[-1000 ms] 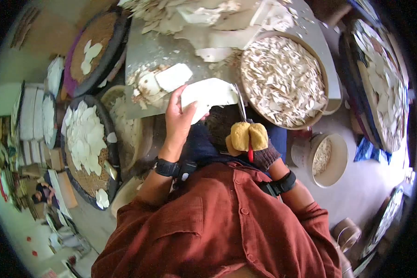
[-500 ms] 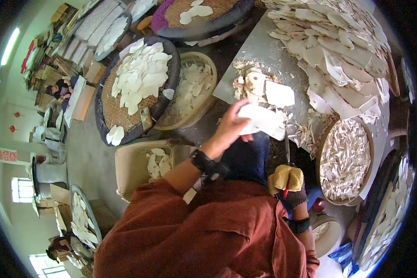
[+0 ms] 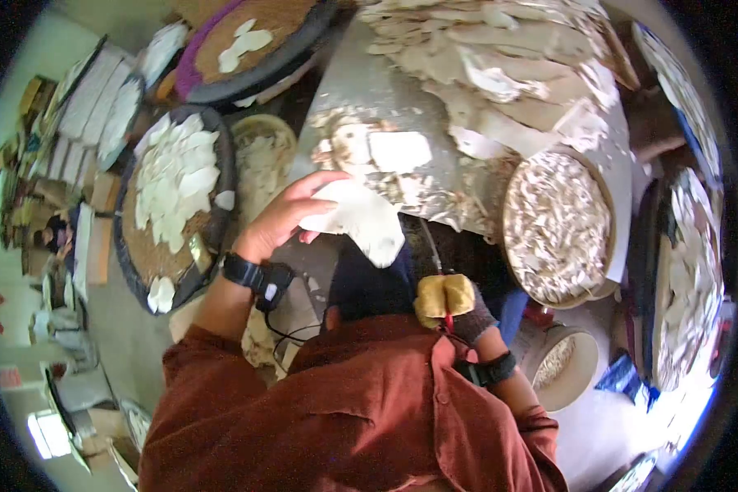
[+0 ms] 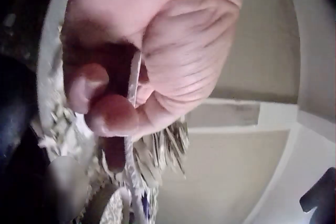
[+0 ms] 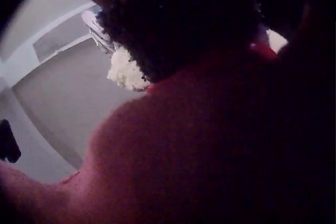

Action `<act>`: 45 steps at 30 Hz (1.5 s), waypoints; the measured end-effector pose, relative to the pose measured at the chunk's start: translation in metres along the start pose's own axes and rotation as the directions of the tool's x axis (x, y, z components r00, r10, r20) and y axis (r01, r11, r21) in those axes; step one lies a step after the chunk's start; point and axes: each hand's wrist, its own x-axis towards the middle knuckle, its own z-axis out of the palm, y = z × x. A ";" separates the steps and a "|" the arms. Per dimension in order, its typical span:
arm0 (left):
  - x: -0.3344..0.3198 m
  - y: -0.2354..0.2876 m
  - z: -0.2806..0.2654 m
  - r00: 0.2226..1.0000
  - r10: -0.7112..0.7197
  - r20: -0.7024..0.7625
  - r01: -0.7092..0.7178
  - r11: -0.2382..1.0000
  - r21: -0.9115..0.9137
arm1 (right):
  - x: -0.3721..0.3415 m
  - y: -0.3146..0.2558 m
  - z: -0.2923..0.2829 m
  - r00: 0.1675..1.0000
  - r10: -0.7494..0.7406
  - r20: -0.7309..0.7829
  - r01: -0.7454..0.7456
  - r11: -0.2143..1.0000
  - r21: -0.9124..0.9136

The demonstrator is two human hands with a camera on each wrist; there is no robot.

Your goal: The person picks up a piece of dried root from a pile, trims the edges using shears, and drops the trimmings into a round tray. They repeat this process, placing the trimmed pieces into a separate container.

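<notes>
My bare skin, deep in shadow, fills most of the lower view of my right hand (image 5: pixel 173 145). Above lies dark, fuzzy knit (image 5: pixel 173 29); a pale, fluffy wad (image 5: pixel 126 71) touches its left edge, with slivers of red (image 5: pixel 264 50) along its underside.

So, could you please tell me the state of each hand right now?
Left hand: closed on the flat white piece.
Right hand: gloved, closed around the red-handled tool.
</notes>
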 end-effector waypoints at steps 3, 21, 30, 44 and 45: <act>0.068 0.045 0.057 0.840 0.000 0.542 -0.155 0.959 0.239 | -0.005 -0.005 0.004 0.994 0.008 -0.111 -0.005 1.000 0.027; 0.139 0.016 0.116 0.858 0.511 -0.041 -0.357 0.653 0.668 | -0.027 0.025 -0.021 0.973 -0.045 -0.225 0.143 0.884 0.445; 0.141 -0.048 0.030 0.826 0.556 0.089 -0.111 0.005 0.994 | -0.019 0.022 -0.020 0.971 0.226 -0.080 -0.062 0.559 0.827; 0.157 -0.040 0.001 0.735 0.600 -0.315 -0.364 0.741 0.563 | -0.012 -0.057 -0.009 0.982 0.058 -0.178 0.081 0.723 0.686; 0.147 -0.031 0.015 0.792 0.494 -0.358 -0.437 0.869 0.233 | -0.009 -0.052 -0.009 0.984 0.026 -0.176 0.117 0.650 0.751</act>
